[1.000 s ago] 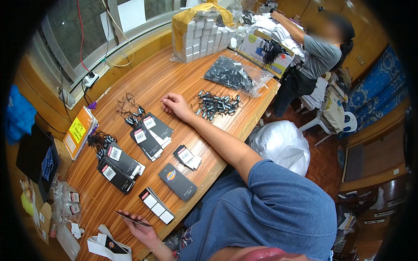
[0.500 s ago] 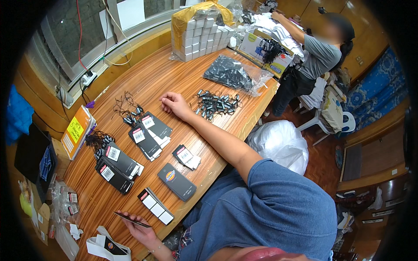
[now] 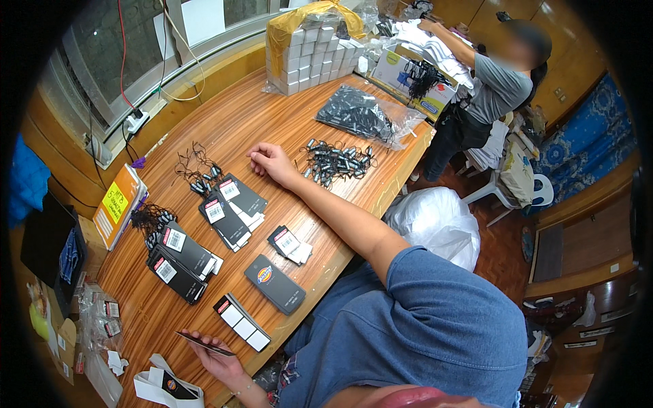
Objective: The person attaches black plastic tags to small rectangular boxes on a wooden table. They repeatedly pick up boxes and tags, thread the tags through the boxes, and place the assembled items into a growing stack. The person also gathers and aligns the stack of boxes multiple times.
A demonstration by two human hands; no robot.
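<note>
On the wood table (image 3: pixel 204 126), two tag stacks (image 3: pixel 194 256) lay overlapped, cord ends all one way, prob. to avoid tangles; loose cord pile (image 3: pixel 335 164) sat apart, prob. for easy pickup. R hand (image 3: pixel 271 163) lay btwn the two, fingers loosely curled, nothing visible in it; can't tell if tips met. L hand (image 3: pixel 221 360), nr table edge, clamped on dark tag (image 3: pixel 206 345), nearly edge-on to cam, so face n/v.
</note>
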